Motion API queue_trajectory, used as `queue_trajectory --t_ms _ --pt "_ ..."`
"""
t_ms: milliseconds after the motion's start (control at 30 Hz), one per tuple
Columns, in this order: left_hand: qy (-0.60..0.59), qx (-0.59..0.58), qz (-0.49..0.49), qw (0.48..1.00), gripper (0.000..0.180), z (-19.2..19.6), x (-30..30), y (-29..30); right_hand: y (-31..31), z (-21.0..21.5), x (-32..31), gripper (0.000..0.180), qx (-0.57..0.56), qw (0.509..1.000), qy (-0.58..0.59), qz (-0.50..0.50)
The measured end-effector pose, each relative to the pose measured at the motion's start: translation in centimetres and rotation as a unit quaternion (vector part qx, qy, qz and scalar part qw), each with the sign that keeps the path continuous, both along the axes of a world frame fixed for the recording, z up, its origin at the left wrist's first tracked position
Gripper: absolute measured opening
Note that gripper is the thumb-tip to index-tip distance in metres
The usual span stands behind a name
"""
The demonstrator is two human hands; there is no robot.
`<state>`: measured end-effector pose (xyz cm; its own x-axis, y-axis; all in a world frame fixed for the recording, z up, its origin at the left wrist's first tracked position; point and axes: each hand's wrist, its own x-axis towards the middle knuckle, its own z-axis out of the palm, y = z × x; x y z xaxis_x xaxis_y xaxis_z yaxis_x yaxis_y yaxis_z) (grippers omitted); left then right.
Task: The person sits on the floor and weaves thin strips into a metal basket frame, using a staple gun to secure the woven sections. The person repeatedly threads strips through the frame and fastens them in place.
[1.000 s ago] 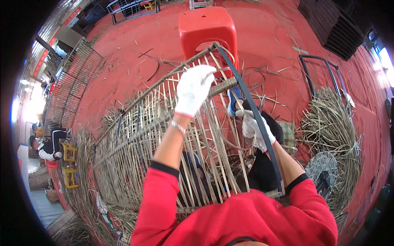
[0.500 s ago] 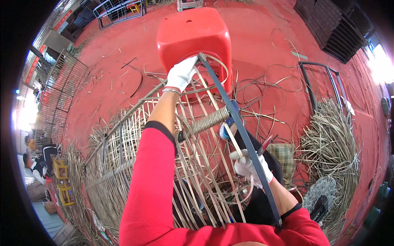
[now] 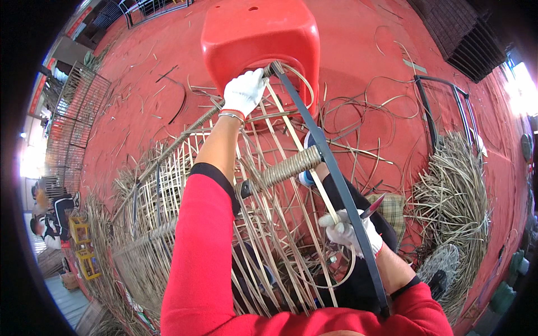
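Note:
A dark metal frame (image 3: 329, 162) strung with many pale flat strips lies across my lap, its strips running lengthwise. My left hand (image 3: 245, 94), in a white glove, is closed around the frame's far bar, close to the corner. Below the frame's right edge bar, my gloved right hand (image 3: 348, 231) pinches a pale strip (image 3: 315, 182) that runs taut up toward the far corner. A knife (image 3: 373, 206) with a reddish blade or handle sticks out of that same hand. The strip's loose end loops below it. A crossbar (image 3: 286, 169) wrapped in cord joins the frame's side.
A red plastic stool (image 3: 260, 36) stands beyond the frame's far corner. To the right lie a bundle of strips (image 3: 451, 193) and another dark frame (image 3: 443, 103). Dark stacked panels (image 3: 457, 33) stand far right. Scraps litter the red floor. People sit at far left near yellow stools (image 3: 84, 246).
My right hand has moved slightly right and down with the strip and knife. My left hand keeps its hold on the far bar. The whole view has shifted a little.

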<state>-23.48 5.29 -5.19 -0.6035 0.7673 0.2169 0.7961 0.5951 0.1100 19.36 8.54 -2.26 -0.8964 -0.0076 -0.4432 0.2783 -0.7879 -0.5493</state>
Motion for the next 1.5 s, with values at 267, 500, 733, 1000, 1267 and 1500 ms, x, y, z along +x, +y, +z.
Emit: queue_trajectory --t_ms 267,500,733,1000,1267,1500 --pt "-0.019 0.155 -0.017 0.988 0.027 3.3 -1.6 -1.1 6.4 2.4 1.5 0.045 0.293 0.953 0.004 0.081" --pt "-0.172 0.208 0.019 0.963 0.037 10.7 -1.4 -2.6 13.4 4.5 -2.5 0.034 0.553 0.829 -0.001 0.082" --pt "-0.366 0.323 0.059 0.871 0.029 19.0 1.6 -4.7 13.5 8.8 -18.9 0.035 0.562 0.822 0.088 0.036" --pt "-0.282 0.277 0.076 0.915 0.034 20.6 1.8 -6.5 11.5 13.3 -31.4 0.024 0.551 0.793 0.211 -0.15" --pt "-0.394 0.359 0.075 0.843 0.027 16.4 -0.1 -5.5 12.4 14.5 -40.5 0.028 0.622 0.697 0.337 0.119" --pt "-0.399 0.339 0.078 0.848 0.026 14.7 -1.4 -5.2 12.5 14.4 -42.6 0.032 0.725 0.624 0.18 0.231"
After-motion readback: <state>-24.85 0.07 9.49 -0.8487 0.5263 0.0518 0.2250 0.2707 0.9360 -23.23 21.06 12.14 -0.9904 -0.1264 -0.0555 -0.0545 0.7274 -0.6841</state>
